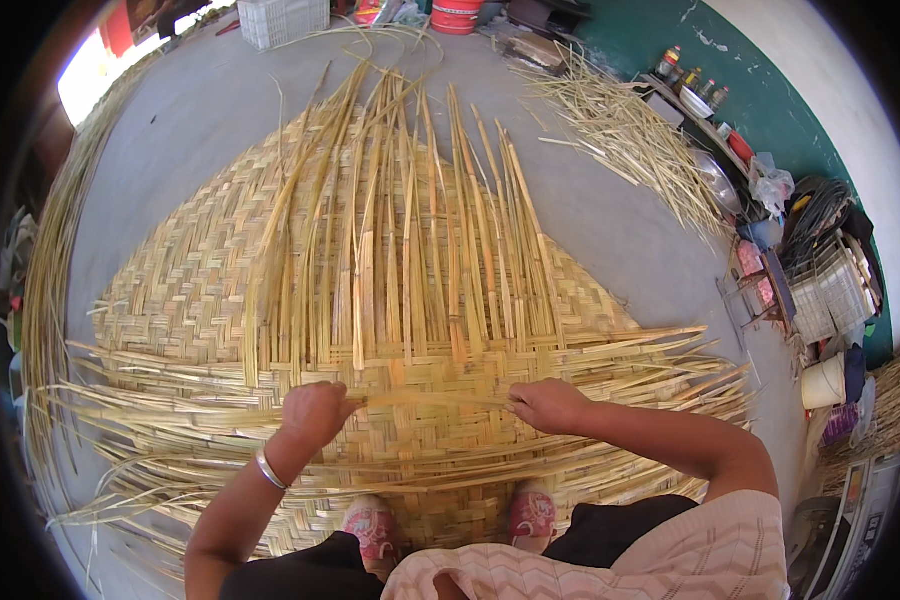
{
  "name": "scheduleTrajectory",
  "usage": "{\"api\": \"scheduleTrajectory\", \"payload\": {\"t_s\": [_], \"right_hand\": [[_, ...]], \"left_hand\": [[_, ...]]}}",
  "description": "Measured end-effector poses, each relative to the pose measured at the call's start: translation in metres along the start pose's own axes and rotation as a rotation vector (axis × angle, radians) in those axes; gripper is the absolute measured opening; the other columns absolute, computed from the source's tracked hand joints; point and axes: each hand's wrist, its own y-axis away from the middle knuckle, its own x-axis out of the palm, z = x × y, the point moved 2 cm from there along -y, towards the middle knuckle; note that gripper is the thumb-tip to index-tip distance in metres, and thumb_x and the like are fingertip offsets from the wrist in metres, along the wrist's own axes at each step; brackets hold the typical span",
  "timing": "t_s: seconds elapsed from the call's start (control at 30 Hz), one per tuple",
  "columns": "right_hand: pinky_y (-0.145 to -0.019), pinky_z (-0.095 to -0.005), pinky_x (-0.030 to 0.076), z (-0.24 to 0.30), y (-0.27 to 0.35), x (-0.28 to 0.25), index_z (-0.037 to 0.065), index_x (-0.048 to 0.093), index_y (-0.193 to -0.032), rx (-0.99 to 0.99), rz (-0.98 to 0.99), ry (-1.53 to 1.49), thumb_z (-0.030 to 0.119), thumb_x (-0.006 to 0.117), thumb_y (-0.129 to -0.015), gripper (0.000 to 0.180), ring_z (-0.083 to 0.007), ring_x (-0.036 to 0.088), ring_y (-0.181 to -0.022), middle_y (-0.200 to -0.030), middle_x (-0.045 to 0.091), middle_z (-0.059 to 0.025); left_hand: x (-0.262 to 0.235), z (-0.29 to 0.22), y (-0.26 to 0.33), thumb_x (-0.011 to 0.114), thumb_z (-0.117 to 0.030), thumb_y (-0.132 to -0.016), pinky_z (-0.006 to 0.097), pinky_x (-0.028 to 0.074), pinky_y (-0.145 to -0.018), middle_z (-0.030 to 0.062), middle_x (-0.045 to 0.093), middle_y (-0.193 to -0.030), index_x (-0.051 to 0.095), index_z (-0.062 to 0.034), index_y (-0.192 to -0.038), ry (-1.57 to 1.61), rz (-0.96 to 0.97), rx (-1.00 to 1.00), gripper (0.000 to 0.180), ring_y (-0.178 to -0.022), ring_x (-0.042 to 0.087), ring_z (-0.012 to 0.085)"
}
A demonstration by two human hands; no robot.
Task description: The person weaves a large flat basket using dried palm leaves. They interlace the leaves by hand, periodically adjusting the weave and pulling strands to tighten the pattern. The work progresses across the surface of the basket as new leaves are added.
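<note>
A large mat (185, 270) of woven split reeds lies on the floor, with a herringbone pattern. Between my hands a pale reed strip (435, 399) runs crosswise, just over the weave. My left hand (316, 412), wearing a bangle at the wrist, is closed on the strip's left part. Its right part is pinched in my right hand (548, 405). Long upright reed strips (410, 250) lie folded back over the far half of the mat. Loose strip ends (660, 370) fan out at both sides. My two shoes (372, 527) stand on the near part.
Long reeds (55, 270) lie along the left side. A pile of loose strips (635, 135) is at the far right, near a shelf with bottles (668, 62). A white crate (284, 22) and a red bucket (456, 14) stand at the back. A pale bucket (823, 384) sits at right.
</note>
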Motion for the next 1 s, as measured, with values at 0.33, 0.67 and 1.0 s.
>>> {"api": "scheduleTrajectory", "payload": {"t_s": [0.33,0.67,1.0], "right_hand": [[-0.067,-0.0496,0.046,-0.066,0.051,0.041,0.014,0.059,-0.097,0.157,-0.146,-0.032,0.034,0.052,-0.091,0.022,-0.0367,0.062,-0.079,-0.081,0.065,-0.0138],[-0.063,-0.0473,0.048,-0.055,0.051,0.067,0.013,0.061,-0.094,0.05,-0.228,-0.066,0.031,0.054,-0.088,0.02,-0.0355,0.062,-0.074,-0.075,0.063,-0.0128],[-0.057,-0.0424,0.046,-0.12,0.064,0.059,0.006,0.063,-0.088,0.111,-0.496,-0.081,0.016,0.057,-0.084,0.012,-0.0353,0.06,-0.064,-0.071,0.061,-0.0182]], "left_hand": [[0.032,0.012,0.002,0.068,-0.028,-0.081,0.043,0.048,-0.065,0.0187,0.064,-0.078,0.066,-0.0026,-0.076,0.225,0.156,0.103,0.026,-0.071,0.061,0.037],[0.049,0.021,0.005,0.064,-0.029,-0.084,0.048,0.046,-0.064,0.0221,0.062,-0.076,0.06,-0.0005,-0.077,-0.062,0.132,0.053,0.029,-0.072,0.06,0.0418],[0.067,0.046,-0.006,0.062,-0.043,-0.086,0.047,0.047,-0.067,0.0155,0.065,-0.082,0.068,-0.0086,-0.085,0.144,0.139,0.095,0.035,-0.079,0.062,0.036]]}}
